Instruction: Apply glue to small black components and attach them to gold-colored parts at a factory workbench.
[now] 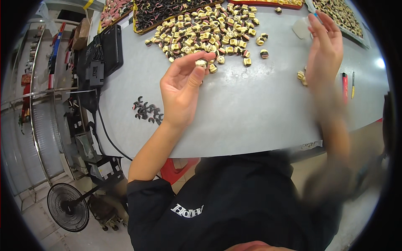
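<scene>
My left hand (181, 90) is raised over the table, thumb and fingers pinching a small cream-and-dark moulded piece (201, 63). Just beyond it spreads a big pile of similar cream, black and pink pieces (201, 33). At the far right, my right hand (325, 52) has its fingers bent around the edge of a translucent white object (300, 28). A bit of blue shows by the fingertips, and the hand hides the rest of the object. That forearm is smeared by motion. A few cream pieces (301, 77) lie beside the right wrist.
Small black curved pieces (146, 110) lie at the table's left. Trays of black-and-pink parts (167, 12) and cream pieces (341, 16) stand at the back. A red marker (344, 85) and a thin yellow-handled tool (353, 87) lie right. A fan (68, 207) stands lower left.
</scene>
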Action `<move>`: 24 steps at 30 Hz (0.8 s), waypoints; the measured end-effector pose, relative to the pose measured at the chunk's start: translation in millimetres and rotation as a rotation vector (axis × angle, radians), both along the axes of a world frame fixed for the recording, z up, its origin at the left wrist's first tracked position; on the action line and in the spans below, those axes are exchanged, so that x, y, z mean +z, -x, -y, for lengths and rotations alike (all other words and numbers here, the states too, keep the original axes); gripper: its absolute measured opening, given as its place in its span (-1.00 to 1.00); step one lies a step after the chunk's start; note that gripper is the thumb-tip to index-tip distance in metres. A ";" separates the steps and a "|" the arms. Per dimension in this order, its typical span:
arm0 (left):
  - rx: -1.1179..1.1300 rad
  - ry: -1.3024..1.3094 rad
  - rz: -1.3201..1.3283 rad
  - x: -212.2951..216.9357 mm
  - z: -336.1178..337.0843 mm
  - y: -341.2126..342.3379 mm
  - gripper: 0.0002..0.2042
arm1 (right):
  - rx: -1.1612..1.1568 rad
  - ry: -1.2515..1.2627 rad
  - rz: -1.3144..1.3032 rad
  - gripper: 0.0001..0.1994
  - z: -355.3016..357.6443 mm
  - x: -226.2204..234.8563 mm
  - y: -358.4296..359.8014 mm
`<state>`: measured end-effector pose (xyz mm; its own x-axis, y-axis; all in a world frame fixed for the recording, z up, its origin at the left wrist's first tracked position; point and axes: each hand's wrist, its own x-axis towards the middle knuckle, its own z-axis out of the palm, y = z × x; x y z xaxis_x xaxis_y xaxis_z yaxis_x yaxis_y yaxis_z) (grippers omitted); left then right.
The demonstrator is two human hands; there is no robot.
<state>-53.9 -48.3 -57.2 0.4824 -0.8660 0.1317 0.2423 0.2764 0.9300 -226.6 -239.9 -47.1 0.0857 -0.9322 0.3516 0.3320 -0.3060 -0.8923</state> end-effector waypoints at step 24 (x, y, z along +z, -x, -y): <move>0.126 -0.069 0.318 10.0 -1.2 -10.7 -0.81 | 0.129 0.817 -1.293 -0.63 66.7 5.2 56.3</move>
<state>-43.2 -47.1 -47.1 0.5306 -0.8142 0.2357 -0.0949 0.2192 0.9710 -282.9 -306.6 -41.9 0.7886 -0.4901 0.3713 -0.4523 -0.8715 -0.1896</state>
